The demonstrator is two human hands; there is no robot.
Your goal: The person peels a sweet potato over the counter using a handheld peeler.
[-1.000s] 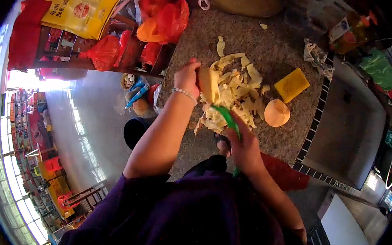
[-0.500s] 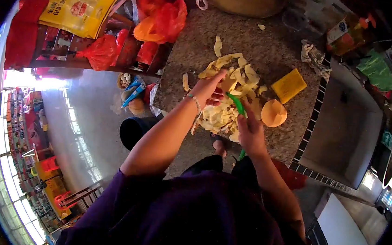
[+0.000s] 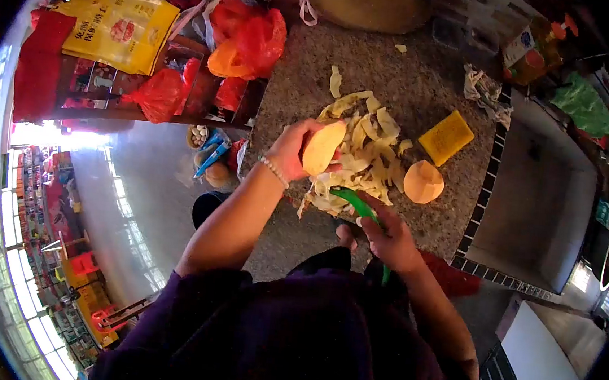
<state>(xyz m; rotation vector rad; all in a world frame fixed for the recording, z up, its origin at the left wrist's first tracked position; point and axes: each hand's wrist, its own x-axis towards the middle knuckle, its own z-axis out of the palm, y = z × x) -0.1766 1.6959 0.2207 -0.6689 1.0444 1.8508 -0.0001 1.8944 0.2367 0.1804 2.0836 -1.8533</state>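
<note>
My left hand (image 3: 295, 148) is closed around a peeled, pale yellow, oblong vegetable (image 3: 323, 148) that looks like a potato. It is held over the near left part of the speckled counter (image 3: 430, 78). In my right hand (image 3: 394, 240) is a green-handled peeler (image 3: 356, 202), its upper end pointing up and left, a little below the vegetable and apart from it. The fingers hide part of the handle. A heap of pale peelings (image 3: 370, 141) lies beyond and beneath both hands. Right of the heap rests a round, orange-tan peeled piece (image 3: 423, 181) with flat facets.
A yellow sponge (image 3: 446, 137) and a crumpled cloth (image 3: 485, 92) lie at the counter's right, beside a sink (image 3: 527, 209) with a tiled edge. Red plastic bags (image 3: 249, 37) hang over the left side. A dark bucket (image 3: 206, 209) stands on the floor.
My left hand has turned and moved left and slightly down, bringing the vegetable's peeled face into view. My right hand has moved down with the peeler, away from the vegetable.
</note>
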